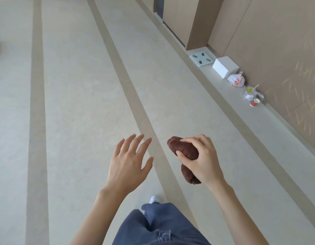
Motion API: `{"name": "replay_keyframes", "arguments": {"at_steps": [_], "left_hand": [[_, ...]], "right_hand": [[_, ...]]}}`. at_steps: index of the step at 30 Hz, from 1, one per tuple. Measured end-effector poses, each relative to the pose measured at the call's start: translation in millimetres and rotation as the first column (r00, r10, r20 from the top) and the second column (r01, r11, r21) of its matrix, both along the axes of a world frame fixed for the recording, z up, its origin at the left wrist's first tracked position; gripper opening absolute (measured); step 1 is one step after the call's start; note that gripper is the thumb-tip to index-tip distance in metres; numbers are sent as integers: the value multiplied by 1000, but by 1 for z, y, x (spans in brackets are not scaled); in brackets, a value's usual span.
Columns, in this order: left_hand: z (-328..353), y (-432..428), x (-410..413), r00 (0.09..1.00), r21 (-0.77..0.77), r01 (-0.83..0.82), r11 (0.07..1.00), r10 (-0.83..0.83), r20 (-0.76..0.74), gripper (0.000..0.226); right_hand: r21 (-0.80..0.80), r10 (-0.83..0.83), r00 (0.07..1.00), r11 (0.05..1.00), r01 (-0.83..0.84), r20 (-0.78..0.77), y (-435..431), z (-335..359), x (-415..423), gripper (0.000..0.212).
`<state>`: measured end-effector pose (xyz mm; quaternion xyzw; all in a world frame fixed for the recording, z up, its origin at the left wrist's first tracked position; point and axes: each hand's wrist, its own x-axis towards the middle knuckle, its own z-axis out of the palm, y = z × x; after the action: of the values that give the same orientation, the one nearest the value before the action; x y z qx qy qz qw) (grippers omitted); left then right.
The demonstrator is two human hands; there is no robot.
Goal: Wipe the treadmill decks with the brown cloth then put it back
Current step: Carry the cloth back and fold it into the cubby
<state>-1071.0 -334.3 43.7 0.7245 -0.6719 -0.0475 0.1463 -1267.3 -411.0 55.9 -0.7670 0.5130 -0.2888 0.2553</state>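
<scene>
The brown cloth (183, 150) is bunched into a thick roll, and my right hand (202, 160) is shut around its middle, holding it in the air above the floor. Both ends of the cloth stick out past the fingers and the wrist. My left hand (130, 161) hovers beside it to the left, fingers spread, holding nothing. No treadmill is in view.
Pale floor with darker stripes runs ahead. Along the tan wall on the right sit a glass scale (201, 59), a white box (225, 67), a tied plastic bag (236, 80), more wrappers and a red paper cup (255, 102). My jeans leg (158, 225) and shoe (154, 199) are below.
</scene>
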Motion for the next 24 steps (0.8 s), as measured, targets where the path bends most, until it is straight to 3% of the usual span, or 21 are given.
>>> {"name": "replay_keyframes", "arguments": {"at_steps": [3, 15, 24], "left_hand": [[-1, -39, 9, 999, -4, -32, 999, 32, -14, 46], [-26, -204, 68, 999, 76, 23, 997, -21, -24, 47], [-3, -378, 159, 994, 20, 110, 994, -110, -5, 48]], "right_hand": [[-26, 34, 998, 999, -36, -62, -44, 0, 9, 27], [87, -76, 997, 993, 79, -34, -186, -36, 65, 26], [79, -66, 996, 994, 71, -65, -352, -5, 149, 26]]}}
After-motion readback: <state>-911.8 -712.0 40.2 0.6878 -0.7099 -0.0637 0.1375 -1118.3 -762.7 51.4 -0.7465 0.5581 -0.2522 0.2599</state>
